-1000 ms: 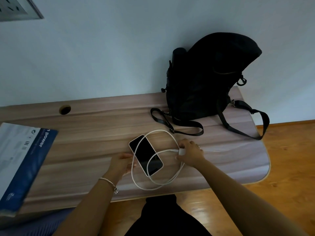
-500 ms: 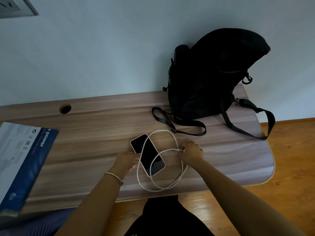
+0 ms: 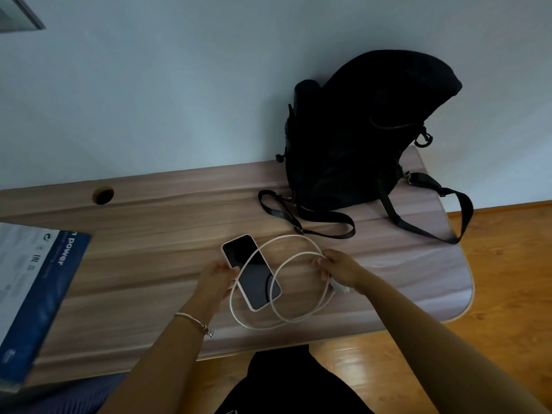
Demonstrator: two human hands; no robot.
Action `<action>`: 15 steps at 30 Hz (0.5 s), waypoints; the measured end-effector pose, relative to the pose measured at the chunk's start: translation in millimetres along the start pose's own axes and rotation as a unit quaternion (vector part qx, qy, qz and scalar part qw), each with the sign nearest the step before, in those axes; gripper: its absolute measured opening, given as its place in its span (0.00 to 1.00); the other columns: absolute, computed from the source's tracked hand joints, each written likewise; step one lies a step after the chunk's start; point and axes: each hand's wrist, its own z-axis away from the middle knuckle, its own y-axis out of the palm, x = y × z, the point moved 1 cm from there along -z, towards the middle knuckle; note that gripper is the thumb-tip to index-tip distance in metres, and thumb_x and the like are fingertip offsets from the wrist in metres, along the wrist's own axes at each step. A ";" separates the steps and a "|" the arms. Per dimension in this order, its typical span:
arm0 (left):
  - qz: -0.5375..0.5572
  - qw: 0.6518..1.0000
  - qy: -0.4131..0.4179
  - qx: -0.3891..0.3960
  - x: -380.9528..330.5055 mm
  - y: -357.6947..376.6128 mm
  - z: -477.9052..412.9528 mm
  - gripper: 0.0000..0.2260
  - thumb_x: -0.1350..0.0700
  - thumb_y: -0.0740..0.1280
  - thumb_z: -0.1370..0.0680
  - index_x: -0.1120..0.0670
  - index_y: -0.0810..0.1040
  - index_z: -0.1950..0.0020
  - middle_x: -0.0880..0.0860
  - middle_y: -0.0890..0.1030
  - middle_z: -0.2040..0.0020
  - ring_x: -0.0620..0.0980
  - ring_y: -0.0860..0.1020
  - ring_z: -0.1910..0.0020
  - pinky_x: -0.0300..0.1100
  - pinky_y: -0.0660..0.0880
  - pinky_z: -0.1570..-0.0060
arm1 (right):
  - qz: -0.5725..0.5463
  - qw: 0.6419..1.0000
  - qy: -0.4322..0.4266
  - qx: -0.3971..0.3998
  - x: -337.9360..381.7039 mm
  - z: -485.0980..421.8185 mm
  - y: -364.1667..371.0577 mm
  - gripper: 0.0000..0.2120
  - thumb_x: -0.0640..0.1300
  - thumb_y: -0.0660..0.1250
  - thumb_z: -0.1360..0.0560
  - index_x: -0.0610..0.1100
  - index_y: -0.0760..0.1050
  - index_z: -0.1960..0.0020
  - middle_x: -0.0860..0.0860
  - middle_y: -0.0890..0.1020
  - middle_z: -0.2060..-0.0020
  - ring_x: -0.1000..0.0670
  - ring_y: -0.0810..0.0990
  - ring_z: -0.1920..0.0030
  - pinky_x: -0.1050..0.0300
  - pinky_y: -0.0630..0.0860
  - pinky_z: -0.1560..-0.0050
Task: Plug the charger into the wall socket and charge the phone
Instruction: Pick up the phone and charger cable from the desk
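Phone (image 3: 252, 271), a dark-screened slab in a pale case, lies on the wooden desk (image 3: 149, 234) with the left hand (image 3: 216, 277) pinching its left edge. Right of the phone, the right hand (image 3: 339, 268) grips the coiled white cable (image 3: 254, 322) (white plug (image 3: 339, 287) beneath the palm). Behind the phone stands a black backpack (image 3: 358, 138).

The desk (image 3: 149, 234) is pale brown with streaked wood grain, against a light blue-grey wall (image 3: 179, 85) and an orange-brown wooden floor (image 3: 507, 264). A black backpack (image 3: 358, 138) stands on it, near a dark-screened phone (image 3: 252, 271) in a whitish case and a white cable (image 3: 294, 316). The box (image 3: 33, 294) is white and blue with white lettering.
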 end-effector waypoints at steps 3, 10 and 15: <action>0.000 0.999 0.028 -0.031 -3.4 -5.4 0.3 0.03 0.65 0.64 0.24 0.59 0.71 0.54 0.53 0.72 0.70 0.42 0.71 0.80 0.33 0.67 0.78 | 0.010 0.999 -0.013 -0.029 -0.2 1.4 -2.2 0.12 0.42 0.54 0.20 0.42 0.76 0.52 0.51 0.77 0.68 0.53 0.76 0.62 0.57 0.71 0.56; 0.096 0.988 0.084 -0.089 -11.1 -14.0 6.5 0.08 0.67 0.64 0.24 0.56 0.72 0.59 0.57 0.76 0.64 0.51 0.73 0.66 0.43 0.70 0.62 | 0.155 0.984 -0.053 -0.066 -4.9 4.2 3.0 0.13 0.44 0.55 0.20 0.37 0.73 0.48 0.40 0.80 0.52 0.41 0.77 0.50 0.49 0.74 0.47; 0.138 0.976 0.115 -0.120 -17.6 -20.1 6.8 0.04 0.67 0.64 0.24 0.60 0.72 0.51 0.58 0.76 0.61 0.51 0.73 0.66 0.43 0.71 0.63 | 0.264 0.960 -0.057 -0.069 -5.5 5.3 9.8 0.13 0.48 0.60 0.23 0.39 0.73 0.46 0.42 0.76 0.47 0.41 0.73 0.45 0.50 0.70 0.45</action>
